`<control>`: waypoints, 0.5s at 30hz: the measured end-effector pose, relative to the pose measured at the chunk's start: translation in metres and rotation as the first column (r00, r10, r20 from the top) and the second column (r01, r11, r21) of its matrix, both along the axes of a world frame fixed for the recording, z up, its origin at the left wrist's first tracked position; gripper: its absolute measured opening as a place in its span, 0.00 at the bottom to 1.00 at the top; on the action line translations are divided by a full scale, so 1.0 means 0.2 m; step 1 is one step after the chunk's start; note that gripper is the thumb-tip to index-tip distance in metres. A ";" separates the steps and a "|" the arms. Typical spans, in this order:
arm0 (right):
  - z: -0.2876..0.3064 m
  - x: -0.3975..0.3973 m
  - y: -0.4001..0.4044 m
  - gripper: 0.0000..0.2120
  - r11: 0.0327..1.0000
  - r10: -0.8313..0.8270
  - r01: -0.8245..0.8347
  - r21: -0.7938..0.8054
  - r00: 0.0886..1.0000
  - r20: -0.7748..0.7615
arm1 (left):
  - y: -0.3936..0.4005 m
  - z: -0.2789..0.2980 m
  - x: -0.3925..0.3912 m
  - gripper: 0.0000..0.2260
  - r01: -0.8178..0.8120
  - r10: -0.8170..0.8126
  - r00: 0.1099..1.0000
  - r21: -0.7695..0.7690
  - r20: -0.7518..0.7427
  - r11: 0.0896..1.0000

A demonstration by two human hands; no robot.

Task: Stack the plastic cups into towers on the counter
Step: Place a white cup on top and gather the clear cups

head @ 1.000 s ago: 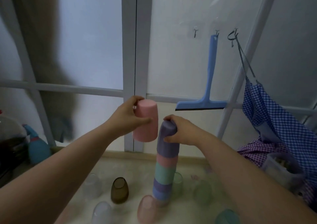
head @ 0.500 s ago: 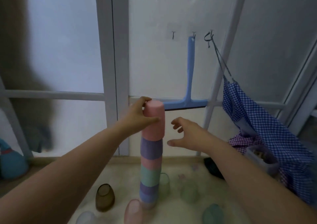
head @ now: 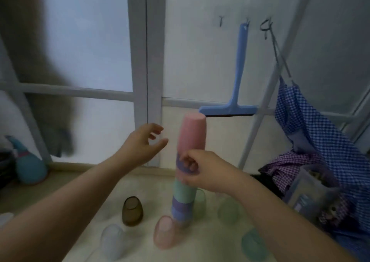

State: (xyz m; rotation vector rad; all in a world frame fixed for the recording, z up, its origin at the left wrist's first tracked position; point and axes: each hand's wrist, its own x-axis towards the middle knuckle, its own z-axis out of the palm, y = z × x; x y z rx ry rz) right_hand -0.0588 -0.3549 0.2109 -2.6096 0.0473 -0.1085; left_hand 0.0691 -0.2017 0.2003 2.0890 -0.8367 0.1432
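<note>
- Looking decent so far — one tower (head: pixel 185 173) up on the counter (head: pixel 144 183), pink cup (head: pixel 192 134) on top.
- Right hand (head: pixel 202 169) pinches its middle, left hand (head: pixel 143 144) open, empty.
- Loose cups — brown one (head: pixel 132 211) included — not yet stacked.

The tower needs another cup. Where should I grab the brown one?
The brown cup stands upside down, left of the tower, nothing touching it. Probably best: come from above with the free left hand, grip around its rounded sides near the closed top.
</note>
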 end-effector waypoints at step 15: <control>-0.51 0.81 0.96 0.26 0.940 0.291 -0.311 -0.143 0.946 -0.145 | 1.43 -0.50 0.24 0.19 -0.436 0.463 0.879 0.593 0.117 0.677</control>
